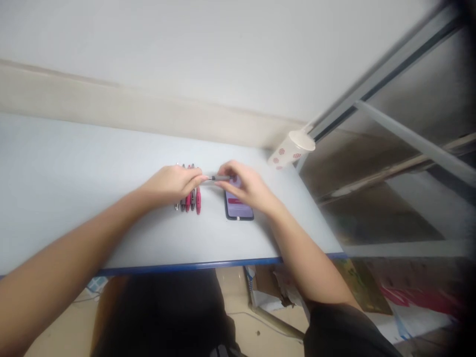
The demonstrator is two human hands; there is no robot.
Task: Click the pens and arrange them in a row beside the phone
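While the right hand (248,187) pinches a pen (222,177) by its grey barrel, the left hand (169,184) grips its slim metallic end beyond a dark collar. The pen spans both hands, near a row of pens (188,201) and a phone (240,210).

Grey, with a dark band and silvery tip, is the pen (222,177) I hold at the clock's centre. At my 8 o'clock, a row of pens (188,201) runs from a pale, silvery one through dark grey and pinkish red to bright pink at its right end. The dark-rimmed phone (240,210) at 5 o'clock glows lilac, crossed by a pink bar. A cream cup (291,151), patterned with scattered red flower-like motifs, brightens 2 o'clock. My table (167,243) is pale blue, its edge (186,266) deep blue at 6 o'clock; my sleeve (342,332) at 5, black.
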